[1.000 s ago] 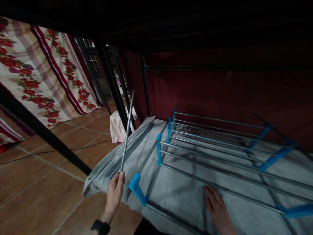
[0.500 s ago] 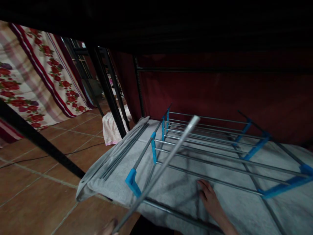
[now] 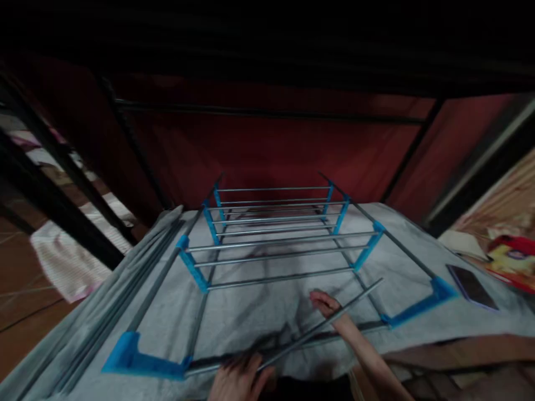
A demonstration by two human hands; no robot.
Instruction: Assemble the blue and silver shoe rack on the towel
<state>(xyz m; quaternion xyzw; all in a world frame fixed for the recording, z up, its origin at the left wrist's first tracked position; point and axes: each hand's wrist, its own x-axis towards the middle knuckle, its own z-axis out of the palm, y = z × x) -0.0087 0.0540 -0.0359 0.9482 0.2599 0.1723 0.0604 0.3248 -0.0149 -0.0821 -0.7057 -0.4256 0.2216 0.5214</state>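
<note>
A partly assembled rack of thin metal tubes and blue plastic connectors (image 3: 195, 268) lies on a grey blanket (image 3: 259, 303). At the bottom centre, my left hand (image 3: 238, 380) is closed on one end of a loose metal tube (image 3: 315, 331). This tube slants up to the right and passes in front of my right wrist. Just behind it is my right hand (image 3: 325, 303), fingers loosely extended and holding nothing I can see. The rack's front bar runs beside my left hand, near the blue corner piece (image 3: 146, 362).
Several spare tubes (image 3: 121, 303) lie along the blanket's left side. A phone (image 3: 472, 287) rests at the right, near a red and yellow packet (image 3: 512, 259). Black metal bed posts (image 3: 54, 189) stand at the left, and a dark red cloth (image 3: 267, 147) hangs behind.
The view has swung right, bringing the phone and packet into sight. The loose tube in my left hand has lowered and now points right, across my right wrist.
</note>
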